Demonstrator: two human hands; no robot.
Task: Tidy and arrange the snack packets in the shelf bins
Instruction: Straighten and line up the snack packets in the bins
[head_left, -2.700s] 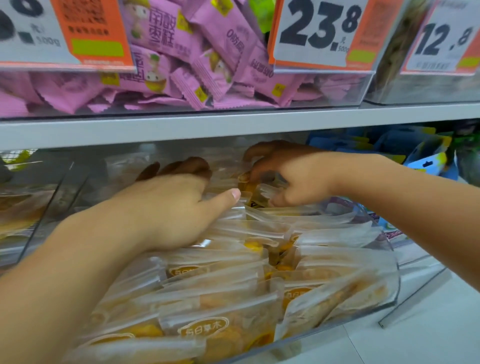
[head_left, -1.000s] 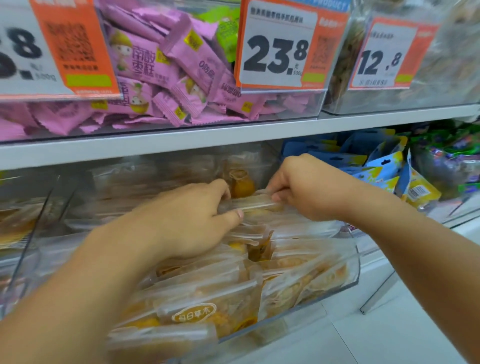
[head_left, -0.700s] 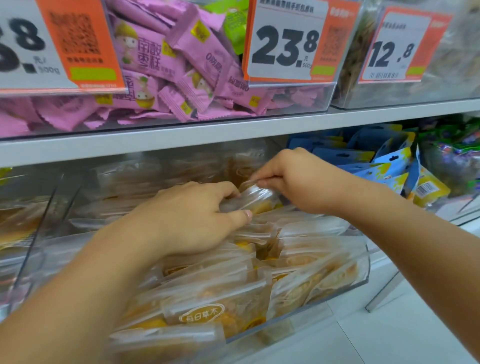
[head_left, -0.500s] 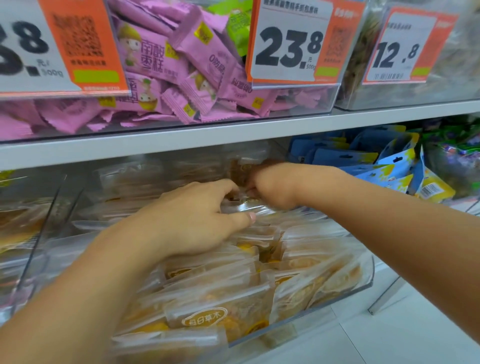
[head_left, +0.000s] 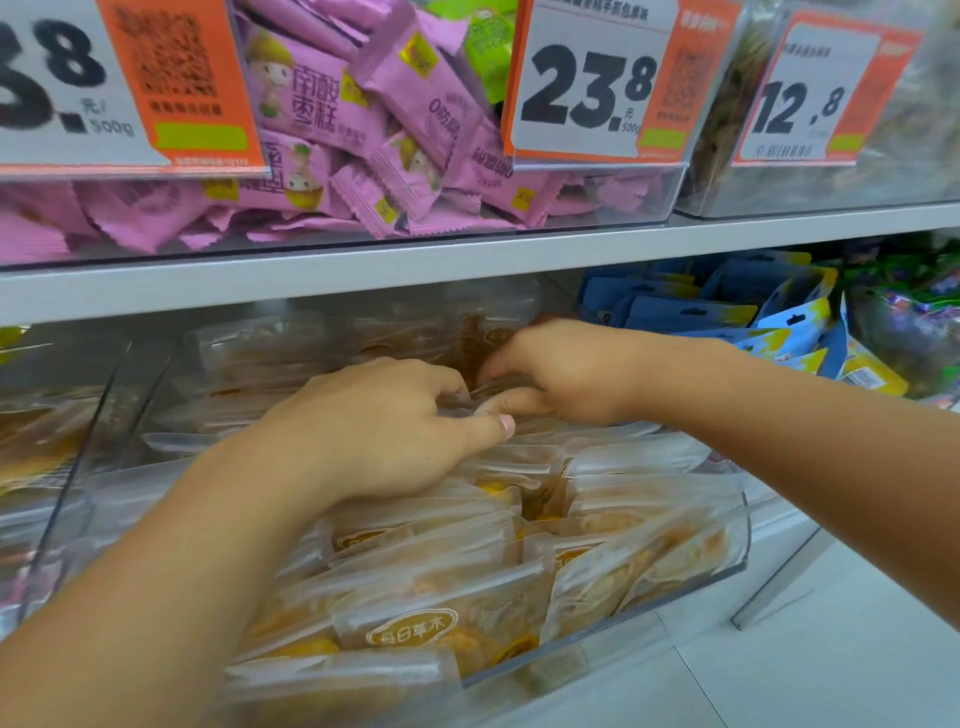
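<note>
Where both hands (head_left: 467, 410) meet, one clear packet (head_left: 501, 387) between fingertips

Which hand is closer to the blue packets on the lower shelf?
Right. The right hand is just left of the blue packets, apart from them; the left hand is farther left, over the clear packets.

Grey metal shelf board (head_left: 467, 260) runs across the view, slightly tilted, rising to the right. Three orange-and-white paper price tags hang along the upper tier: left tag (head_left: 119, 83), middle tag (head_left: 597, 83) reading 23.8, right tag (head_left: 821, 93) reading 12.8. Pale grey tiled floor (head_left: 831, 670) shows at lower right. Lighting even and diffuse, no hard shadows.
</note>
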